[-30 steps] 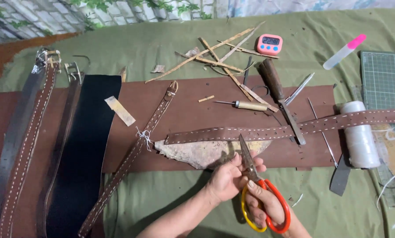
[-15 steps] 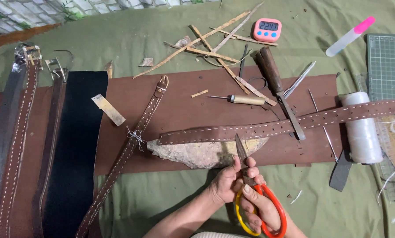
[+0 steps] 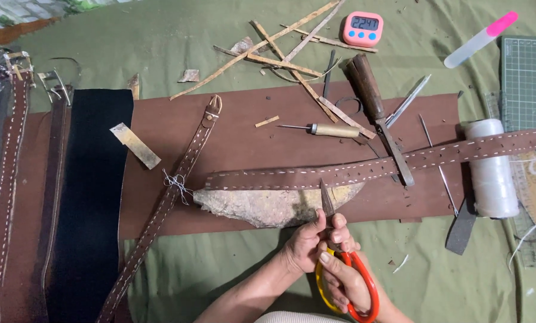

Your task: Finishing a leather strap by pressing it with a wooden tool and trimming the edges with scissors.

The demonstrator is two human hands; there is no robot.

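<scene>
My right hand [image 3: 342, 275] grips red-and-yellow handled scissors [image 3: 333, 251], blades closed and pointing up toward a long brown stitched leather strap [image 3: 363, 170]. My left hand [image 3: 307, 242] pinches the blades just below the tip [image 3: 326, 200]. The tip sits over a pale rough stone slab [image 3: 268, 206] that lies under the strap, on a wide brown leather sheet [image 3: 250, 137].
A second stitched strap [image 3: 172, 197] with knotted thread runs diagonally at left. Belts with buckles [image 3: 16, 179] and black leather [image 3: 94, 197] lie far left. An awl [image 3: 325, 130], chisel [image 3: 378, 116], white thread spool [image 3: 490, 170], pink timer [image 3: 362, 28], wood strips [image 3: 280, 48] and cutting mat [image 3: 528, 78] surround.
The view has shifted, so everything sits slightly lower left in frame. Both hands stay on the scissors at the strap's lower edge, with little visible movement.
</scene>
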